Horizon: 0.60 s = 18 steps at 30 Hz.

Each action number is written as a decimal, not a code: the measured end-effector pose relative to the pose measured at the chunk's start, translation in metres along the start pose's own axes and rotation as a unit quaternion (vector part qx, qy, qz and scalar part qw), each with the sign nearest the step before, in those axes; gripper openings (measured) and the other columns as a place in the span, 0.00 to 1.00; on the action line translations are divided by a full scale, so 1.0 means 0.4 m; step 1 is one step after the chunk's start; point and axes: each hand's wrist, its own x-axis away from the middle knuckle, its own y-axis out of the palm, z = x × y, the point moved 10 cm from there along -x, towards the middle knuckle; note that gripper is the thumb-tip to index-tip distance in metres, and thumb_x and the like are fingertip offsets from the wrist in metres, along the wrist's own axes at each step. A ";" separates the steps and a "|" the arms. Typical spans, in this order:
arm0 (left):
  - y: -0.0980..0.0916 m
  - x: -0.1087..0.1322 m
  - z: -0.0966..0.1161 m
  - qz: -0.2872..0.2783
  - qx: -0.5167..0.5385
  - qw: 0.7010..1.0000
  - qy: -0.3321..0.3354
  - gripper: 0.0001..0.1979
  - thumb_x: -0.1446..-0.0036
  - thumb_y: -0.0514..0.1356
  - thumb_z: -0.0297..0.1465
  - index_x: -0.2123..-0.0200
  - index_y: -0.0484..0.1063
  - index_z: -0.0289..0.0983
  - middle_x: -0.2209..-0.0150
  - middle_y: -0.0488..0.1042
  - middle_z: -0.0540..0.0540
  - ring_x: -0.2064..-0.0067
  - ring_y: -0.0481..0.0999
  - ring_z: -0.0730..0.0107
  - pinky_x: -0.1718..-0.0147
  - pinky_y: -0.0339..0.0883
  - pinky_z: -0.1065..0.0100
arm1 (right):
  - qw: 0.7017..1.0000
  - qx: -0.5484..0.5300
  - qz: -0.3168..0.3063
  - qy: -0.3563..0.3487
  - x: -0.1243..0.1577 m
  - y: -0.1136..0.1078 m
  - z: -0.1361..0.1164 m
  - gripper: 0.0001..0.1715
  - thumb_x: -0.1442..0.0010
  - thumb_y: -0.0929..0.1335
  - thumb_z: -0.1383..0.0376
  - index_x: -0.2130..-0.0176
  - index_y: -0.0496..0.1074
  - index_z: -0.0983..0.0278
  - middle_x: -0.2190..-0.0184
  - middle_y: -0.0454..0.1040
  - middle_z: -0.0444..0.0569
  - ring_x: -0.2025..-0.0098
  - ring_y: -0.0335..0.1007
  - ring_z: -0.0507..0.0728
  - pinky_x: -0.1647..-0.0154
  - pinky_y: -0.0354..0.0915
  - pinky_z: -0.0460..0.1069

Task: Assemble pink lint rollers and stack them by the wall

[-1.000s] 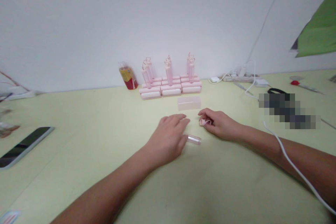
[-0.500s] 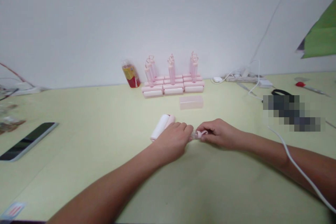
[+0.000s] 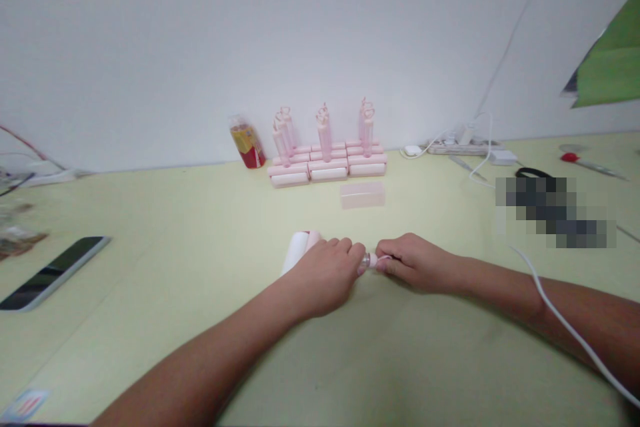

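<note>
A lint roller (image 3: 296,248) with a white roll and pink frame lies tilted at mid-table, partly covered by my left hand (image 3: 333,273). The fingers of that hand are wrapped round its clear handle, whose pale pink end cap (image 3: 373,260) sticks out on the right. My right hand (image 3: 417,263) is closed, pinching the thin pink loop (image 3: 384,257) at the handle's end. Just beyond the hands lies a translucent pink cover (image 3: 363,195). Most of the handle is hidden under my left fingers.
Several lint rollers (image 3: 328,174) stand in rows by the wall, some handles upright. Beside them is a red-yellow bottle (image 3: 247,143). A phone (image 3: 55,273) lies left; a power strip (image 3: 465,147), black strap (image 3: 535,175) and white cable (image 3: 550,303) are on the right.
The lint roller's head has shifted slightly left and turned a little. My right fingers have closed more tightly on the loop, which now looks stretched straighter.
</note>
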 end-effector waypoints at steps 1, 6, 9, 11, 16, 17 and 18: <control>0.003 0.000 0.000 -0.003 -0.003 1.000 0.001 0.10 0.33 0.48 0.34 0.59 0.66 0.35 0.61 0.73 0.41 0.63 0.74 0.58 0.62 0.66 0.57 | 1.000 0.001 0.003 -0.001 0.001 0.000 -0.001 0.16 0.33 0.62 0.59 0.69 0.69 0.64 0.75 0.71 0.45 0.74 0.62 0.52 0.71 0.52 0.46; 0.017 0.000 0.002 -0.012 -0.006 1.000 0.008 0.09 0.34 0.49 0.33 0.59 0.65 0.35 0.62 0.75 0.41 0.64 0.76 0.57 0.66 0.66 0.59 | 1.000 0.017 0.006 -0.012 0.003 0.009 -0.004 0.17 0.31 0.60 0.58 0.67 0.69 0.64 0.74 0.72 0.47 0.73 0.63 0.53 0.70 0.53 0.46; 0.022 0.001 0.011 -0.017 -0.013 1.000 0.019 0.08 0.34 0.49 0.32 0.60 0.65 0.35 0.63 0.76 0.42 0.65 0.77 0.57 0.68 0.66 0.60 | 0.999 0.044 -0.007 -0.013 0.006 0.026 -0.001 0.17 0.31 0.60 0.58 0.67 0.68 0.64 0.74 0.72 0.48 0.73 0.63 0.53 0.71 0.52 0.47; 0.027 0.002 0.017 -0.021 -0.016 0.999 0.026 0.08 0.35 0.50 0.32 0.60 0.65 0.34 0.63 0.76 0.41 0.65 0.77 0.57 0.68 0.66 0.60 | 0.998 0.059 -0.014 -0.018 0.007 0.038 -0.001 0.18 0.31 0.60 0.57 0.67 0.68 0.64 0.74 0.72 0.49 0.73 0.64 0.54 0.71 0.53 0.47; 0.037 0.001 0.019 -0.023 -0.011 0.999 0.030 0.07 0.36 0.50 0.31 0.61 0.65 0.34 0.63 0.76 0.39 0.66 0.77 0.56 0.69 0.67 0.59 | 0.995 0.094 -0.010 -0.022 0.007 0.053 0.002 0.18 0.31 0.59 0.58 0.68 0.67 0.64 0.74 0.73 0.50 0.72 0.65 0.55 0.70 0.53 0.48; 0.039 0.000 0.018 -0.023 -0.009 0.999 0.029 0.07 0.36 0.50 0.31 0.61 0.65 0.34 0.63 0.76 0.39 0.65 0.77 0.56 0.69 0.67 0.59 | 0.995 0.099 -0.010 -0.022 0.006 0.055 0.002 0.18 0.31 0.59 0.58 0.69 0.67 0.64 0.74 0.73 0.50 0.73 0.65 0.54 0.70 0.53 0.48; 0.042 0.000 0.017 -0.023 -0.008 0.999 0.028 0.07 0.36 0.50 0.31 0.60 0.65 0.34 0.62 0.76 0.39 0.65 0.77 0.56 0.68 0.67 0.59 | 0.994 0.102 -0.009 -0.023 0.006 0.056 0.001 0.17 0.32 0.59 0.58 0.69 0.67 0.64 0.74 0.73 0.50 0.73 0.65 0.54 0.71 0.52 0.48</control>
